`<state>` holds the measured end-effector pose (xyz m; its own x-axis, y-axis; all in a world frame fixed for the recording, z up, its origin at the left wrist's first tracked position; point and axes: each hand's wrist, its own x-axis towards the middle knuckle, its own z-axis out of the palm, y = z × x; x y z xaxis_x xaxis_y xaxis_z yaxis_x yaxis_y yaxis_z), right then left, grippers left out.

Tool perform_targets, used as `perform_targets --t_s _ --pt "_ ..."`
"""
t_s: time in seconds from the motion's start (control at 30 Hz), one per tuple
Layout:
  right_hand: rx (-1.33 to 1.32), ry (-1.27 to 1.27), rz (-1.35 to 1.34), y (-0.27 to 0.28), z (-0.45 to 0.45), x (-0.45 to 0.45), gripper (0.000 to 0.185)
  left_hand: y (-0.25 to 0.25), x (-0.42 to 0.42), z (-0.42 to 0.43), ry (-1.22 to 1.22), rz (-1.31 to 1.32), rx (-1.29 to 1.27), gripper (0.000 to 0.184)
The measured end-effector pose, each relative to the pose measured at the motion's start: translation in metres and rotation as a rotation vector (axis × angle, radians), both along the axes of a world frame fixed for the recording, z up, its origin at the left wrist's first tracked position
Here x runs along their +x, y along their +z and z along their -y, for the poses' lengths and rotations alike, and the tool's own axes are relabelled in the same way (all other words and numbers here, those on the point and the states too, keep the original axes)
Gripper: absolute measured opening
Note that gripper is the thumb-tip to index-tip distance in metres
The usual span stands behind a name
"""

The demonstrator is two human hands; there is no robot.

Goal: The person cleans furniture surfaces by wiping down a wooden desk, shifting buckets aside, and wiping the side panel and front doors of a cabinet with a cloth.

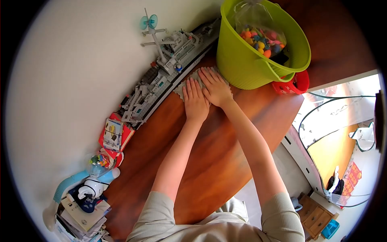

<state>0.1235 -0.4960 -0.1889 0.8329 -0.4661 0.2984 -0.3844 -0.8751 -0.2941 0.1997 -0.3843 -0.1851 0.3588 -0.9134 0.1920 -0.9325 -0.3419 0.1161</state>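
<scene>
Both of my arms reach forward over a brown wooden table (161, 145). My left hand (196, 101) lies flat, palm down, on a crumpled grey-beige cloth (179, 89). Right beside it my right hand (215, 86) presses flat on the same cloth, fingers stretched out and thumb side against the left hand. Most of the cloth is hidden beneath the hands; its edges show around the fingertips. A grey toy brick ship (161, 80) stands along the wall just beyond the cloth. A lime-green bucket (246, 60) is close to the right of my right hand.
Inside the bucket sits a clear bag of colourful balls (264, 42). A red basket (296, 84) stands behind it. At the left are a red box with cards (115, 133), a clear jar (98, 163), a blue lamp (68, 185) and stacked books and papers (84, 215). A netted bed is at right.
</scene>
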Motion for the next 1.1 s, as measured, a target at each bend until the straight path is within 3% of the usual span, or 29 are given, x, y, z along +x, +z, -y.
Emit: perform_targets --t_s 0.37,0.73,0.93,1.1 --pt "0.042 -0.155 -0.043 0.015 -0.068 -0.093 0.06 0.014 -0.073 -0.049 -0.175 -0.067 0.07 0.06" --pt "0.268 -0.322 -0.215 0.037 -0.207 -0.211 0.063 0.016 -0.169 -0.168 -0.422 -0.138 0.21 0.062" --pt "0.262 -0.512 -0.131 0.032 -0.199 -0.204 0.059 0.02 -0.148 -0.132 -0.612 -0.118 0.152 0.063" --pt "0.199 -0.648 -0.088 0.018 -0.147 -0.198 0.059 0.012 -0.15 -0.067 -0.524 -0.176 0.07 0.059"
